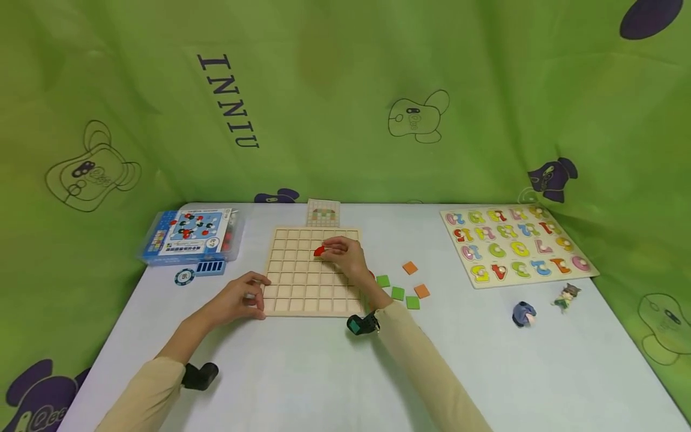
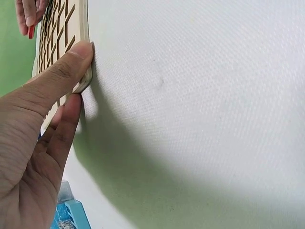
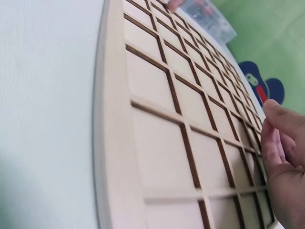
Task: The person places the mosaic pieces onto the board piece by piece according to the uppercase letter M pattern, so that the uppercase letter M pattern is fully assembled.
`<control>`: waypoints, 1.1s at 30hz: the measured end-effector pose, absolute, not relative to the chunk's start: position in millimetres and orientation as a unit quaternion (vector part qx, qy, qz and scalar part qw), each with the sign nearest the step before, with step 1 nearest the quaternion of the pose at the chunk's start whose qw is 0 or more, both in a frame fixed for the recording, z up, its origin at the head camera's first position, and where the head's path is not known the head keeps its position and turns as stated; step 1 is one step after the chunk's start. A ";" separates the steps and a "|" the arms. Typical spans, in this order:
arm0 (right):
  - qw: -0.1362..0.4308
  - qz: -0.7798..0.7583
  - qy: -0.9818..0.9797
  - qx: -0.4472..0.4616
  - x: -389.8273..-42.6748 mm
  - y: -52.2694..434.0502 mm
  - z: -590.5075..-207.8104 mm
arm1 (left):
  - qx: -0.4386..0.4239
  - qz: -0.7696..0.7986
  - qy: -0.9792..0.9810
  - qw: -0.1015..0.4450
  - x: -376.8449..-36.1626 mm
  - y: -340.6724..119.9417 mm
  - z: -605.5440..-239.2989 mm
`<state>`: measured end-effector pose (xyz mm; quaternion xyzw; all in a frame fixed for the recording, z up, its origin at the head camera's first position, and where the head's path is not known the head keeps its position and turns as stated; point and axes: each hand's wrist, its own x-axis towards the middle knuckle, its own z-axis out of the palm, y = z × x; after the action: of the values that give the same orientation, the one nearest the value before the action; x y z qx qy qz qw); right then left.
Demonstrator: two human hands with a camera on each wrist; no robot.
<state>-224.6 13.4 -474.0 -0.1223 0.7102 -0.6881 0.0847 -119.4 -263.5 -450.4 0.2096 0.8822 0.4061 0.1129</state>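
Note:
A wooden grid board (image 1: 302, 279) with square recesses lies on the table. My right hand (image 1: 345, 258) is over its upper right part and pinches a red tile (image 1: 319, 251) between thumb and fingertips. In the right wrist view, the red tile (image 3: 261, 94) is raised above the board. My left hand (image 1: 236, 298) holds the board at its near left corner; the left wrist view shows the thumb (image 2: 71, 59) and fingers at that corner. Green tiles (image 1: 397, 293) and orange tiles (image 1: 421, 291) lie right of the board, beside my right forearm. Another red piece is mostly hidden there.
A pattern card (image 1: 323, 213) lies at the board's far edge. Left stand a boxed molecule set (image 1: 191, 235), a blue slotted piece (image 1: 210, 267) and a round chip (image 1: 185, 276). On the right are a number puzzle (image 1: 518, 246) and two small figurines (image 1: 523, 314).

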 end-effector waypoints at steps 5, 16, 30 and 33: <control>0.077 -0.681 0.718 -0.123 -222.0 1.5 -475.5 | 0.214 0.397 0.885 0.114 -120.4 -261.9 -449.2; 0.044 -0.664 0.728 -0.164 -212.1 -20.8 -466.6 | 0.212 0.388 0.889 0.117 -120.8 -260.4 -447.2; 0.002 -0.630 0.758 -0.169 -219.1 -45.2 -478.8 | 0.218 0.389 0.888 0.114 -121.8 -263.6 -451.3; -0.001 -0.620 0.764 -0.178 -221.7 -47.1 -481.3 | 0.221 0.388 0.888 0.111 -121.9 -264.2 -452.2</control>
<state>-221.7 -47.1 -481.3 -0.1779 0.7641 -0.6200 -0.0011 -121.9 -264.2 -452.2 0.2206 0.8881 0.3878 0.1107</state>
